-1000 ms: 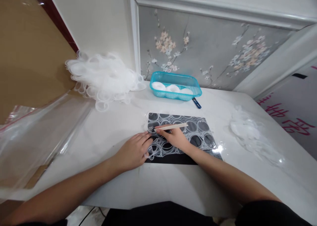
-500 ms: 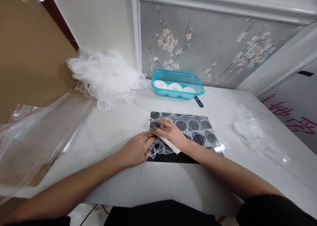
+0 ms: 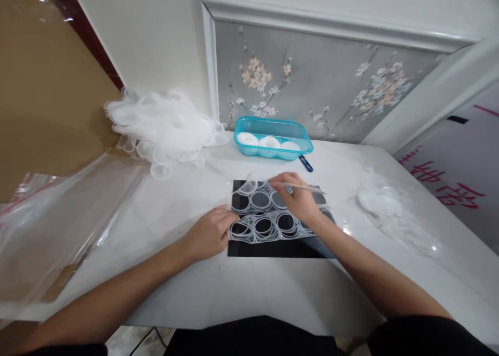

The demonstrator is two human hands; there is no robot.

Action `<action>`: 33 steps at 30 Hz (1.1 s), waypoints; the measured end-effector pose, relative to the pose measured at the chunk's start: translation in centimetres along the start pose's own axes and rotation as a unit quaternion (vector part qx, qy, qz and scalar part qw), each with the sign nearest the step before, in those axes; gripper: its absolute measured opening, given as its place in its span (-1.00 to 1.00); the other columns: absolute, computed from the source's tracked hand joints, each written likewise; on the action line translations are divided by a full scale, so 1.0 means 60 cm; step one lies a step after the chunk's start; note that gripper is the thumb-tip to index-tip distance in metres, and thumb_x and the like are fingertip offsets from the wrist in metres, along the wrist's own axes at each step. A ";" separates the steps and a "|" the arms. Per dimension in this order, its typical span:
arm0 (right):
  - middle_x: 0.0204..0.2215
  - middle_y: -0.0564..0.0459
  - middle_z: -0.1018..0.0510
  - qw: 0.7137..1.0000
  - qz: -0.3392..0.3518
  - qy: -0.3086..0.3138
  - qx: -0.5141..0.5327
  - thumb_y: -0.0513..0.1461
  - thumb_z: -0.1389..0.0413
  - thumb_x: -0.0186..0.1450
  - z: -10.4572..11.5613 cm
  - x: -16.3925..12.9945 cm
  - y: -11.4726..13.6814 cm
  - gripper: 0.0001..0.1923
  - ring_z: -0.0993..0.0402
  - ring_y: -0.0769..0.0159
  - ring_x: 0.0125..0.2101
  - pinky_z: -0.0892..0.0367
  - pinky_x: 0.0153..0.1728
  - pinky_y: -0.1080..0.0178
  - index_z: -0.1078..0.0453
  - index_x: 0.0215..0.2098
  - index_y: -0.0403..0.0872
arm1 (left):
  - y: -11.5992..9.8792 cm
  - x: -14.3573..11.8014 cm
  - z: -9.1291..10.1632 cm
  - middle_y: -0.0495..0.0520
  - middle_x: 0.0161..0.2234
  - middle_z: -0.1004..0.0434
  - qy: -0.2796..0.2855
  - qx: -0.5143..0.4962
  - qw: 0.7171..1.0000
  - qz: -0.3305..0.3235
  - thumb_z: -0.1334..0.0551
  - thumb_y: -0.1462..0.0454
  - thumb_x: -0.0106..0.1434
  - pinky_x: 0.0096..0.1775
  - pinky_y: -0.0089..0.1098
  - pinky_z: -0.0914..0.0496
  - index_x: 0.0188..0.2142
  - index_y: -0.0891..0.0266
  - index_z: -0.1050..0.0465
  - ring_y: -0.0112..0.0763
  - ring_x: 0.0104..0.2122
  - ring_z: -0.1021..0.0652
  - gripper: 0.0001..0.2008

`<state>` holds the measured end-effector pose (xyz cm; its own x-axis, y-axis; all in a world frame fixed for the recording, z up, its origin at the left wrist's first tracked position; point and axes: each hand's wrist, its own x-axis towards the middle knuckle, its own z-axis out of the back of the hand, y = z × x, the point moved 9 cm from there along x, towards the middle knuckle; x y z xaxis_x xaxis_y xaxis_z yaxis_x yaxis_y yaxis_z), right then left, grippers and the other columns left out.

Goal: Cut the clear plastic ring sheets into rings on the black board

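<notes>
White tabletop [image 3: 241,291] bears a ringed sheet [image 3: 260,199] beneath right hand [image 3: 297,196] (pinching pale strip [image 3: 312,188]), touching left hand [image 3: 210,232], grip unclear.

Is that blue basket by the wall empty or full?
Neither, partly filled: the blue basket holds three white round items in a row, with bare blue plastic behind them.

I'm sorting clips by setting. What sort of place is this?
Probably an indoor handwork corner, home or workshop unclear: a white tabletop by a framed floral panel, a heap of translucent rings and a blue basket.
</notes>
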<state>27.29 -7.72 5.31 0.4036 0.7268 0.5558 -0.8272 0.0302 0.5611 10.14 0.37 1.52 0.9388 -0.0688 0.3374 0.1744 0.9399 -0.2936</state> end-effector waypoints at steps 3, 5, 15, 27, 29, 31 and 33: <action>-0.31 0.00 -0.57 0.987 -0.088 0.098 0.095 -0.17 -0.04 0.32 -0.064 -0.058 -0.028 -0.80 -0.44 0.20 -0.19 -0.34 -0.13 0.14 -0.49 -0.29 -0.04 | -0.028 0.015 0.018 0.15 -0.05 -0.50 -0.038 0.005 0.999 -0.027 0.00 0.49 0.12 0.09 -0.15 -0.34 -0.10 0.33 -0.40 -0.28 -0.02 -0.47 -0.62; -0.33 0.00 -0.57 0.969 -0.149 0.107 0.164 -0.12 -0.07 0.30 -0.085 -0.077 -0.049 -0.77 -0.48 0.22 -0.27 -0.37 -0.23 0.20 -0.48 -0.29 -0.08 | -0.045 0.028 0.009 0.21 0.04 -0.43 -0.009 0.027 0.999 -0.037 0.00 0.46 0.13 0.12 -0.13 -0.31 -0.03 0.38 -0.38 -0.22 0.07 -0.41 -0.59; -0.37 -0.02 -0.58 0.940 -0.212 0.087 0.252 -0.06 -0.13 0.24 -0.098 -0.086 -0.068 -0.72 -0.52 0.22 -0.34 -0.39 -0.31 0.24 -0.47 -0.29 -0.12 | -0.040 0.040 -0.096 0.38 0.19 -0.22 0.176 0.127 0.976 -0.008 0.03 0.37 0.23 0.22 -0.11 -0.13 0.16 0.57 -0.22 -0.08 0.20 -0.27 -0.49; -0.35 -0.04 -0.59 0.940 -0.217 0.085 0.251 -0.05 -0.14 0.24 -0.098 -0.088 -0.067 -0.71 -0.53 0.23 -0.34 -0.42 -0.32 0.24 -0.46 -0.29 -0.13 | -0.039 0.039 -0.103 0.37 0.21 -0.19 0.181 0.140 0.973 -0.010 0.02 0.38 0.24 0.22 -0.13 -0.11 0.18 0.56 -0.20 -0.10 0.21 -0.25 -0.48; -0.34 -0.04 -0.59 0.945 -0.206 0.088 0.239 -0.06 -0.12 0.26 -0.097 -0.088 -0.067 -0.72 -0.53 0.23 -0.34 -0.43 -0.31 0.22 -0.47 -0.28 -0.12 | -0.039 0.041 -0.102 0.37 0.21 -0.19 0.183 0.135 0.974 -0.008 0.02 0.38 0.23 0.23 -0.14 -0.09 0.18 0.55 -0.19 -0.11 0.21 -0.25 -0.48; -0.31 -0.03 -0.59 0.964 -0.170 0.086 0.186 -0.10 -0.09 0.29 -0.088 -0.085 -0.061 -0.76 -0.52 0.19 -0.25 -0.42 -0.21 0.17 -0.48 -0.29 -0.09 | -0.038 0.042 -0.101 0.37 0.21 -0.19 0.188 0.125 0.974 -0.005 0.01 0.37 0.24 0.23 -0.15 -0.07 0.17 0.56 -0.20 -0.12 0.21 -0.25 -0.49; -0.27 -0.01 -0.60 0.988 -0.101 0.077 0.086 -0.16 -0.06 0.32 -0.075 -0.083 -0.042 -0.80 -0.44 0.13 -0.06 -0.35 -0.04 0.08 -0.50 -0.28 -0.05 | -0.038 0.043 -0.099 0.35 0.21 -0.20 0.194 0.116 0.974 -0.004 0.03 0.36 0.25 0.25 -0.12 0.00 0.18 0.54 -0.19 -0.14 0.22 -0.24 -0.49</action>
<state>25.58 -8.35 -1.62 0.4787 0.8137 0.3299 -0.6520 0.0778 0.7542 13.90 -3.90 -2.26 0.9872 -0.1551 -0.0372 0.1524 0.9861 -0.0669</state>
